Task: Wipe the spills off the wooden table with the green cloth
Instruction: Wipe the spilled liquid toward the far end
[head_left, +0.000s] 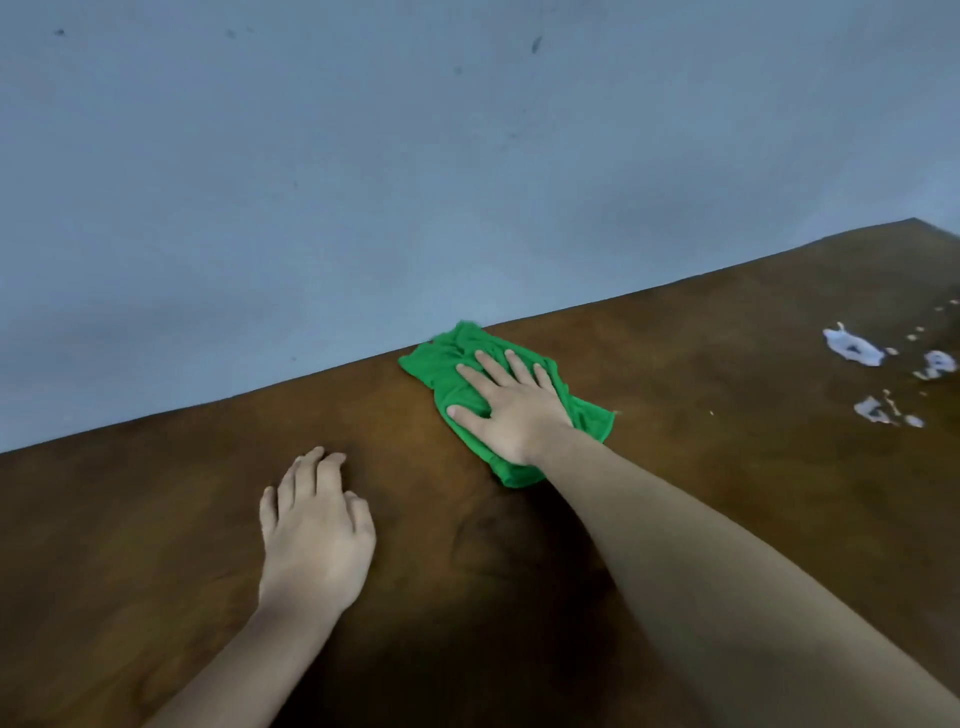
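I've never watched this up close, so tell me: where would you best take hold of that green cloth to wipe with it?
From above, palm flat on its middle, as the right hand does. The green cloth lies bunched and flat on the wooden table, offering no handle or firm edge; pressing down probably works better than pinching a corner.

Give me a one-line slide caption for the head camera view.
Right hand presses a green cloth flat on the wooden table, white spills waiting further right; left hand rests nearby.

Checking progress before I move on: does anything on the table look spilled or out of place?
Yes. White spills remain on the wooden table, apart from the green cloth under the right hand.
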